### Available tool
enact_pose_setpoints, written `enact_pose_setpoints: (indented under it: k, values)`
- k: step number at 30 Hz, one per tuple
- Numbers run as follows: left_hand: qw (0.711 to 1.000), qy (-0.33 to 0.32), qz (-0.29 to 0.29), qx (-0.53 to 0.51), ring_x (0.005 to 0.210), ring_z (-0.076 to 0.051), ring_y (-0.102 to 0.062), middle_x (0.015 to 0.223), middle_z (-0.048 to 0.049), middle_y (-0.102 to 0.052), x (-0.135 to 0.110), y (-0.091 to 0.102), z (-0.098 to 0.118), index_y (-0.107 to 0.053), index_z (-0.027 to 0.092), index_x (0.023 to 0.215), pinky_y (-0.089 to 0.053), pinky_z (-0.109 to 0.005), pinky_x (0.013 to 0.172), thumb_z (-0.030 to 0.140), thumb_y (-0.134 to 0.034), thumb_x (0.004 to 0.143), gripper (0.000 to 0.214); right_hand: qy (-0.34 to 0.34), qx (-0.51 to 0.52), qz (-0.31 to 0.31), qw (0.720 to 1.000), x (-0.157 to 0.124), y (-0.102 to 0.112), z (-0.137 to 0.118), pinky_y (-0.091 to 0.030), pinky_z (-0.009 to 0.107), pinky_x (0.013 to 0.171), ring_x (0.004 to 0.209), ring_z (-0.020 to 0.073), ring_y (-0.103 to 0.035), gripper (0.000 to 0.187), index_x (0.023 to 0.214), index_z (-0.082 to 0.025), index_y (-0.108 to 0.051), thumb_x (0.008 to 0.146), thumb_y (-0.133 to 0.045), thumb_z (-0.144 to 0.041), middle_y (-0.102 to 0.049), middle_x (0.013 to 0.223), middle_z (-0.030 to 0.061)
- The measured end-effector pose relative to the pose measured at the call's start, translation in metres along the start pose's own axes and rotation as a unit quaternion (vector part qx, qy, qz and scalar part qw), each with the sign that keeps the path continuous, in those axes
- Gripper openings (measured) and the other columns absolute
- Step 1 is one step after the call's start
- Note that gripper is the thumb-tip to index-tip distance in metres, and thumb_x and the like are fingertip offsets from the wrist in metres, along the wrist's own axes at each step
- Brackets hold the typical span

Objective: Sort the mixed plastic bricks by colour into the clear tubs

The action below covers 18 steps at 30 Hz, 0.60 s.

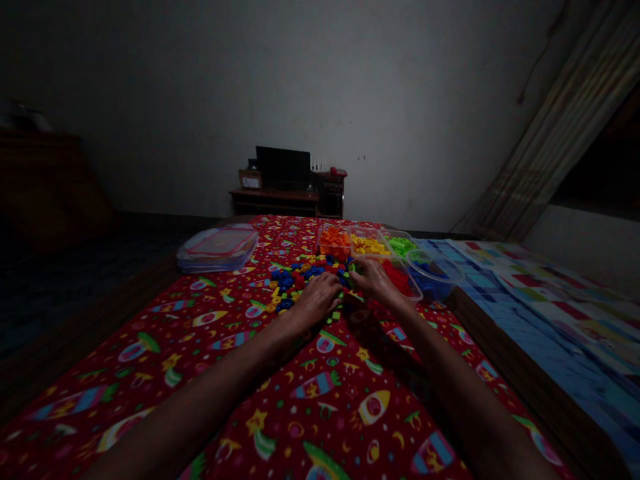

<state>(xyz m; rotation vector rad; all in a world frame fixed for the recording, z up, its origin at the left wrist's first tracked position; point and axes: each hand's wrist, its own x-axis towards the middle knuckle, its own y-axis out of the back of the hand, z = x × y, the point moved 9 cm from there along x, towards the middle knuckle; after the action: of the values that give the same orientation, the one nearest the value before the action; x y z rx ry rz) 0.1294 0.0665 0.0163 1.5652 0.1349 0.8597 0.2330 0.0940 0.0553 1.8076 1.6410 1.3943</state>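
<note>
A mixed pile of small plastic building pieces, in blue, yellow, red and green, lies on a red cloth printed with rockets and stars. My left hand rests over the near right part of the pile, fingers loosely stretched and palm down; it hides the pieces beneath it. Just right of it, my right hand has its fingers bent together at the pile's right edge, with a green plastic piece at the fingertips. Several loose green pieces lie below my left hand.
Clear containers hold sorted orange pieces, yellow pieces, green pieces and red pieces. A round tub has blue pieces. Stacked clear lids lie at left. A wooden edge and patterned bedding are right.
</note>
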Motion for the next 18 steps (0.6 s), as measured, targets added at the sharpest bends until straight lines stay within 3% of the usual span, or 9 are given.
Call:
enact_pose_setpoints:
  k: [5,8,11,15,18]
  values:
    - [0.997,0.015,0.059,-0.036,0.107,-0.025,-0.048,0.111,-0.0111,-0.057,0.0,0.007,-0.008,-0.063,0.017,0.09,-0.043,-0.04,0.09,0.024,-0.059,0.081,0.012,-0.011,0.031,-0.02,0.999,-0.001,-0.003,0.002,-0.041,0.021,0.061,0.067,0.0128,-0.057,0.024,0.091,-0.012,-0.066,0.079,-0.051,-0.025,-0.064,0.073,0.0033]
    - [0.985,0.093,0.111,-0.091,0.102,-0.024,-0.054,0.103,-0.0094,-0.062,0.006,0.023,-0.03,-0.065,0.017,0.082,-0.045,-0.038,0.089,0.027,-0.065,0.076,0.012,-0.009,0.059,-0.024,0.998,0.0,-0.003,0.002,-0.041,0.021,0.059,0.065,0.0125,-0.058,0.024,0.089,-0.012,-0.067,0.079,-0.054,-0.03,-0.064,0.073,0.0035]
    - [0.965,0.172,0.102,-0.172,0.085,-0.021,-0.062,0.087,-0.0055,-0.068,0.008,0.028,-0.047,-0.067,0.017,0.08,-0.049,-0.034,0.08,0.032,-0.063,0.075,0.016,-0.03,0.089,-0.043,0.995,-0.001,-0.008,0.003,-0.041,0.02,0.056,0.062,0.0122,-0.058,0.027,0.087,-0.012,-0.067,0.08,-0.056,-0.036,-0.064,0.07,0.0024]
    - [0.949,0.178,0.098,-0.243,0.075,-0.017,-0.064,0.081,-0.0014,-0.07,0.009,0.03,-0.041,-0.066,0.018,0.083,-0.05,-0.027,0.07,0.028,-0.058,0.074,0.016,-0.048,0.141,-0.093,0.985,-0.005,-0.018,-0.006,-0.039,0.018,0.05,0.054,0.01,-0.056,0.03,0.081,-0.012,-0.067,0.079,-0.056,-0.04,-0.062,0.065,0.0006]
    - [0.946,0.164,0.109,-0.259,0.072,-0.016,-0.065,0.08,-0.0003,-0.07,0.009,0.033,-0.035,-0.064,0.018,0.087,-0.051,-0.026,0.067,0.023,-0.059,0.071,0.018,-0.048,0.156,-0.096,0.982,-0.008,-0.018,-0.014,-0.036,0.017,0.047,0.052,0.0086,-0.053,0.027,0.079,-0.011,-0.067,0.078,-0.059,-0.037,-0.061,0.064,0.0002]
